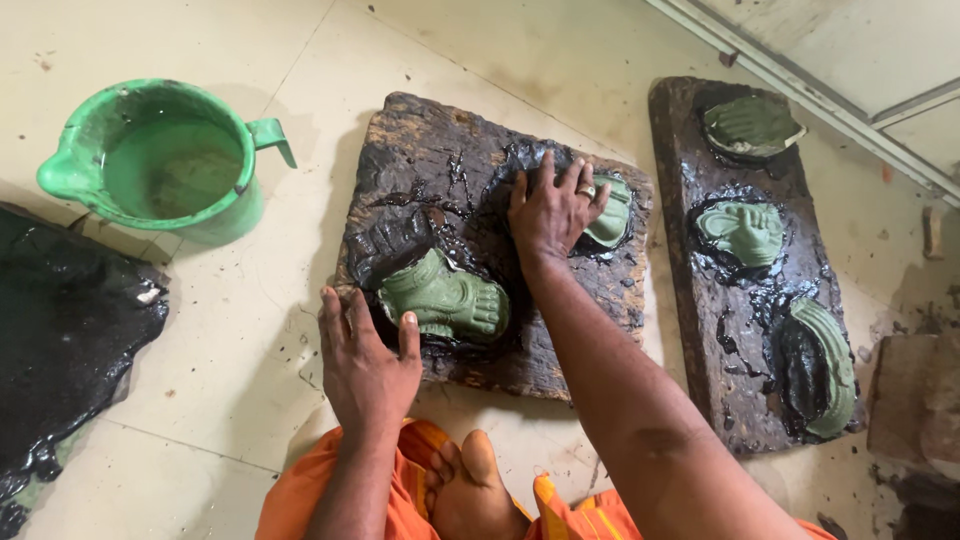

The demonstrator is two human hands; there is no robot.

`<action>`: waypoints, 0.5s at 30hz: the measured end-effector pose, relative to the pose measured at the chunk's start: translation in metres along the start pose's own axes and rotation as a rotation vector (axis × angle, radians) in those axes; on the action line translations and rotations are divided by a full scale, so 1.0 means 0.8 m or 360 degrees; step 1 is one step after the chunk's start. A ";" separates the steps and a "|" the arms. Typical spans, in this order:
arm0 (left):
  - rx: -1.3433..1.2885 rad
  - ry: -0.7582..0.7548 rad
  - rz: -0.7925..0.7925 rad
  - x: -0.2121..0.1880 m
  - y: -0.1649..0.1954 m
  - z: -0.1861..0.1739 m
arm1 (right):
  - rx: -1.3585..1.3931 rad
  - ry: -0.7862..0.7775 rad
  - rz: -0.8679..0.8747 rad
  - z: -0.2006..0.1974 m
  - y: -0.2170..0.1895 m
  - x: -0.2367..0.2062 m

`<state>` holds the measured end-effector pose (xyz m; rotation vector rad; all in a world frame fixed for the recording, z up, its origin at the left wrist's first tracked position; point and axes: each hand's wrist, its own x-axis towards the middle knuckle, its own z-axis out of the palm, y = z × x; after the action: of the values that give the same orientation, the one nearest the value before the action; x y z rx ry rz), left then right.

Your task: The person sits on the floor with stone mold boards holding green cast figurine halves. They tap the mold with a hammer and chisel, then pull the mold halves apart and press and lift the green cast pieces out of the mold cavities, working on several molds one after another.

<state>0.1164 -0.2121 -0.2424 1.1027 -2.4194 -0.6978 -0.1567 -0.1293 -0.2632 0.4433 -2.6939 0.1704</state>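
Hands spread flat: your left hand (365,365) lies at 7 o'clock of the green foot cast (443,298), toes toward 3 o'clock; your right hand (550,212) presses the dark slab (420,165).

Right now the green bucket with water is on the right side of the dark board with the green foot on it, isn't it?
Not quite. The green bucket holds water, but it sits on the left side of the dark board, not the right. The head view shows it. The green foot does lie on that board, with the left hand at the board's near edge beside it.
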 end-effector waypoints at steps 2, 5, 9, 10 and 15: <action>-0.0004 0.0003 -0.0006 -0.001 -0.001 0.000 | -0.0018 -0.0021 0.0005 0.001 -0.002 0.001; -0.0023 0.0063 0.0034 -0.002 0.000 0.000 | -0.0063 -0.0039 -0.0010 -0.002 -0.004 0.001; -0.0004 0.0043 0.0015 0.001 0.003 -0.003 | -0.0048 -0.0048 -0.0033 -0.014 0.000 0.003; 0.0002 0.0053 0.0021 0.001 0.005 -0.004 | -0.0026 -0.0060 -0.0046 -0.018 0.002 0.005; -0.0086 -0.0035 -0.0068 0.004 0.010 -0.009 | 0.0110 -0.0143 0.0046 -0.023 -0.002 0.011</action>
<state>0.1138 -0.2118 -0.2312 1.1338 -2.3871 -0.7889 -0.1570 -0.1295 -0.2427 0.4428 -2.7901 0.2587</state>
